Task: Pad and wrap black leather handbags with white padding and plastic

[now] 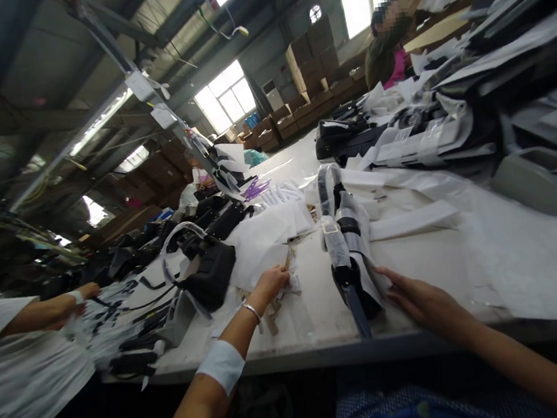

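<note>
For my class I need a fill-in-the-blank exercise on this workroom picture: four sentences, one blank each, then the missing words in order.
1. A metal bracelet circles the camera wearer's ____ wrist.
2. The right hand is at the bag with wrapped straps, on its ____ side as pictured.
3. The body of the handbag with a curved handle is ____ in colour.
4. The co-worker's shirt at the left edge is ____.

Missing words: left; right; black; white.

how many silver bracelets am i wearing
1: the silver bracelet circles the wrist behind your left hand. None shows on the wrist of your right hand.
</note>
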The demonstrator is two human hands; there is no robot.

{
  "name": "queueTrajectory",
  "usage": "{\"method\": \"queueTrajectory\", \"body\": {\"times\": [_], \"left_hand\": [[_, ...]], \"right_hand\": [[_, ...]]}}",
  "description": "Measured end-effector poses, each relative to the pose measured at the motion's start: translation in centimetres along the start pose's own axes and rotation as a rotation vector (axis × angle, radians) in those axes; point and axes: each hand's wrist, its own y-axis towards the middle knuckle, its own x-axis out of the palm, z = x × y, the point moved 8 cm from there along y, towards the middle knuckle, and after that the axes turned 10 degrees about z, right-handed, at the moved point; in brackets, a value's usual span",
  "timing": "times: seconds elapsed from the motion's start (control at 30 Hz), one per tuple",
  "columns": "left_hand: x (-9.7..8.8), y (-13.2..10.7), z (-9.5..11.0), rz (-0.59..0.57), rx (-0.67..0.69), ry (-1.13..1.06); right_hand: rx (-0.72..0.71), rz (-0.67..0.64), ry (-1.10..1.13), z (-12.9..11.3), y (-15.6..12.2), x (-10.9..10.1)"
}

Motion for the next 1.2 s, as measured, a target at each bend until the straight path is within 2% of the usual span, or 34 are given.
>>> {"method": "queueTrajectory", "body": {"times": [0.1, 0.27, 0.37, 0.5, 0.63, 0.77, 0.93, 1.13, 1.2], "left_hand": [[-1.9, 0.1, -0.8, 0.102, -0.054, -0.109], [-7.3, 0.2, -2.2, 0.396, -0.171, -0.427], [-10.3, -0.1, -2.4, 0.522, -0.203, -0.651], [-14.0, -0.7, -1.6, 0.621, -0.193, -0.840], [-16.9, -0.4, 0.1, 0.649, -0.130, -0.892], [-17.7, 0.4, 1.0, 0.599, -0.103, -0.875], [-17.6, 0.8, 0.2, 0.624, -0.133, -0.915], [-17.4, 1.1, -0.4, 0.621, -0.156, -1.009], [-17.5, 1.3, -0.3, 0.625, -0.149, -1.056]], "right_hand": [[0.017, 0.003, 0.002, -0.2, 0.1, -0.2], [0.048, 0.007, 0.058, -0.1, 0.1, -0.2], [0.065, -0.019, 0.096, 0.0, 0.2, 0.0], [0.060, -0.067, 0.095, -0.5, 0.9, -0.3], [-0.049, -0.076, 0.036, -2.4, 2.6, -1.3], [-0.084, -0.124, -0.053, -3.9, 4.4, -1.8], [-0.074, -0.199, -0.140, -4.8, 6.0, -2.0], [-0.110, -0.183, -0.163, -5.2, 6.9, -2.9], [-0.106, -0.133, -0.161, -5.8, 7.5, -3.6]]}}
